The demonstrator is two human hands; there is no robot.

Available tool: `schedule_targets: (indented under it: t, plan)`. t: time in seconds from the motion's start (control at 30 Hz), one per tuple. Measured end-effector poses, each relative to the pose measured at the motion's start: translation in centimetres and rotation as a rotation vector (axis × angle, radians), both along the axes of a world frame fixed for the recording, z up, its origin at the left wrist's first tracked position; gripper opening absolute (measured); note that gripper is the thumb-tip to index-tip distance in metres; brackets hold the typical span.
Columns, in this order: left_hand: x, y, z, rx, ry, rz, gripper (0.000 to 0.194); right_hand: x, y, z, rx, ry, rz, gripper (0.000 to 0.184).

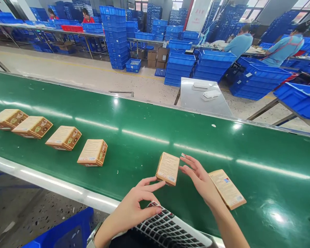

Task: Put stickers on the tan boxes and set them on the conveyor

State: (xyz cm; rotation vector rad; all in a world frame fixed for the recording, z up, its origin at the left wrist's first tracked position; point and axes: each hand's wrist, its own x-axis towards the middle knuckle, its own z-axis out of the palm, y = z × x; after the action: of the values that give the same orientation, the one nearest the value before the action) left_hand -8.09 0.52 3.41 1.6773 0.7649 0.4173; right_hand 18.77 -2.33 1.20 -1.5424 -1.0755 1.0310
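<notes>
A small tan cardboard box (167, 168) lies on the green conveyor belt (144, 127), label side up. My left hand (134, 206) reaches toward its near left corner, index finger almost touching it, thumb resting on a black keyboard-like pad (167, 229). My right hand (200, 179) hovers with fingers spread just right of the box, fingertips at its right edge. A second tan box (227, 188) lies on the belt right behind my right wrist. Neither hand grips anything.
Several more tan boxes (64, 137) sit in a row on the belt's left. A blue crate (67, 230) stands below the near edge. Beyond the belt are a metal table (204, 98), stacks of blue crates (116, 34) and people working at benches.
</notes>
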Motion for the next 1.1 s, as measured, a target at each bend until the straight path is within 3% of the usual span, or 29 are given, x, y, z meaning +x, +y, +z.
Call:
schedule_targets:
  t: [0.1, 0.2, 0.5, 0.77, 0.97, 1.1]
  plan:
    - [1.0, 0.8, -0.3, 0.045, 0.062, -0.109, 0.010, -0.5, 1.0, -1.0, 0.021, 0.113, -0.036, 0.055]
    - [2.4, 1.2, -0.8, 0.040, 0.043, -0.183, 0.010, -0.9, 0.8, -0.8, 0.024, 0.134, -0.144, 0.046]
    - [4.5, 0.9, -0.9, 0.023, 0.038, -0.244, 0.011, -0.3, 0.4, -0.4, -0.064, 0.070, -0.218, 0.037]
    - [5.9, 0.4, -1.0, 0.036, 0.015, -0.295, 0.012, 0.0, -0.5, -1.0, -0.069, -0.042, -0.279, 0.039]
    - [7.0, 0.3, -1.4, 0.046, -0.038, -0.334, 0.014, -0.2, -0.8, -0.8, -0.015, -0.348, -0.382, 0.036]
    - [7.8, 0.3, -1.3, 0.043, -0.055, -0.336, 0.013, 1.1, -1.0, -0.7, -0.042, -0.358, -0.448, 0.059]
